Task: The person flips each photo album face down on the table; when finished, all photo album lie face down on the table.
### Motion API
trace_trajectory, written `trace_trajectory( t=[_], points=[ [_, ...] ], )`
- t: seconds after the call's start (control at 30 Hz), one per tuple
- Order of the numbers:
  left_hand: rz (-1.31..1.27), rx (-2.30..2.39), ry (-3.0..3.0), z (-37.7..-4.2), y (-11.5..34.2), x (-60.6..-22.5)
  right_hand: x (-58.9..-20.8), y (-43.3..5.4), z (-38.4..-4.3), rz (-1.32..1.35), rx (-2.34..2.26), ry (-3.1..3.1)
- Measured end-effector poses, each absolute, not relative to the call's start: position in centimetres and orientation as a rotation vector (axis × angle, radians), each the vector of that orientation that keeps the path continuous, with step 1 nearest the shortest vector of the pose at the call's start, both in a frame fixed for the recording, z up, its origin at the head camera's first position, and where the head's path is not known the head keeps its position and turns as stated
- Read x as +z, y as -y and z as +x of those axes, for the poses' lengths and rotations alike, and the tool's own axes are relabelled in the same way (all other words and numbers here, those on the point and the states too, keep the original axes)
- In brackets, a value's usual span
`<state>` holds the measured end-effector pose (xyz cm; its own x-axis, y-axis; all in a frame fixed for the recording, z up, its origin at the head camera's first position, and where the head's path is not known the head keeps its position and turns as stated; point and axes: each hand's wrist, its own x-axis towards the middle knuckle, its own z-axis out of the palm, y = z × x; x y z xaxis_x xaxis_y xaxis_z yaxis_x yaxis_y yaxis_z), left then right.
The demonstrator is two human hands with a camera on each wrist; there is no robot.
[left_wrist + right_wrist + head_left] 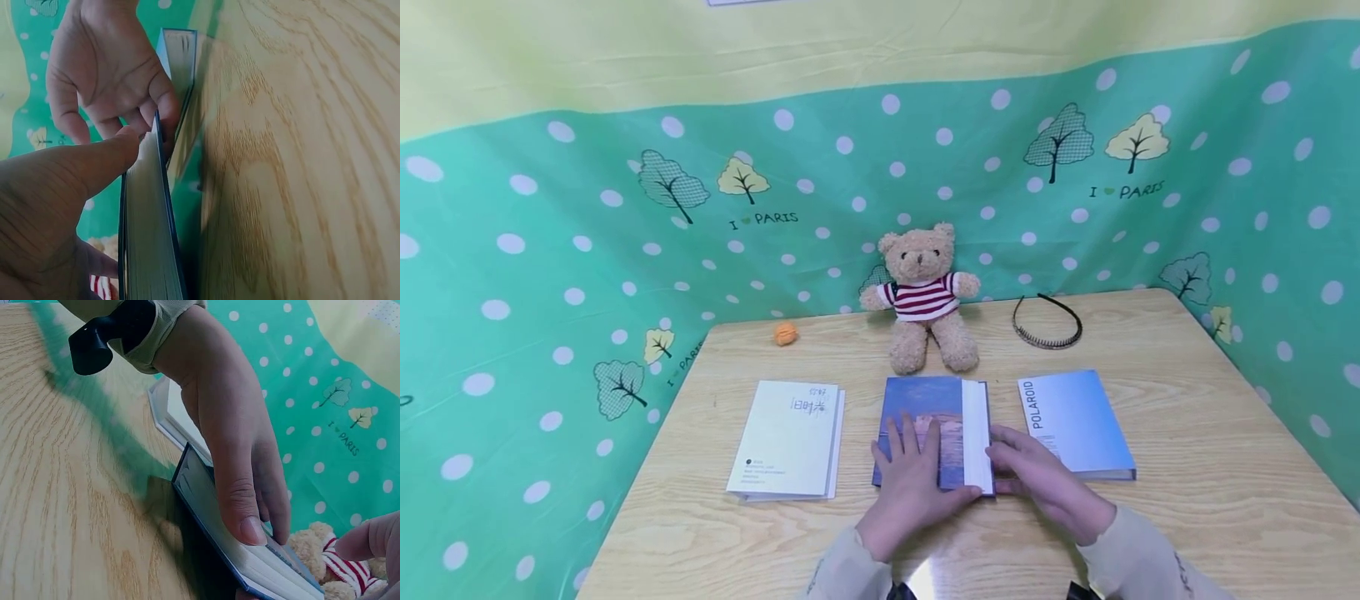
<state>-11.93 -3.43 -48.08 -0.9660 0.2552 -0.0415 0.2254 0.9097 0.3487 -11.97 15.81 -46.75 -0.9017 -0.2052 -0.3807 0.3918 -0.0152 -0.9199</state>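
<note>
A hardcover book (910,396) with a blue and pink sea picture lies in the middle of the table, a white strip showing along its right side. My left hand (910,479) rests on its cover, fingers spread, thumb at the near right corner. In the left wrist view that thumb (109,156) touches the end of the pages. With my right hand (1045,479) I grip the book's right edge. The right wrist view has the right thumb (244,515) over the page edges (231,547); the other fingers are partly hidden.
To the left lies a white book (782,442); to the right, a blue one marked POLAROID (1078,425). Behind them a teddy bear (925,292) sits against the dotted green cloth (850,183). A small orange object (786,334) and a dark headband (1048,342) flank the bear.
</note>
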Motion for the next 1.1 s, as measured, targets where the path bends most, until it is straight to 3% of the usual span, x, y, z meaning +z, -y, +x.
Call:
trace_trajectory(
  t=[1.1],
  points=[
    [0.344, 0.674, -2.954, -11.3, 1.8, -47.5, -45.5, -16.1, -11.8, 0.113, -1.997, -1.935]
  ],
)
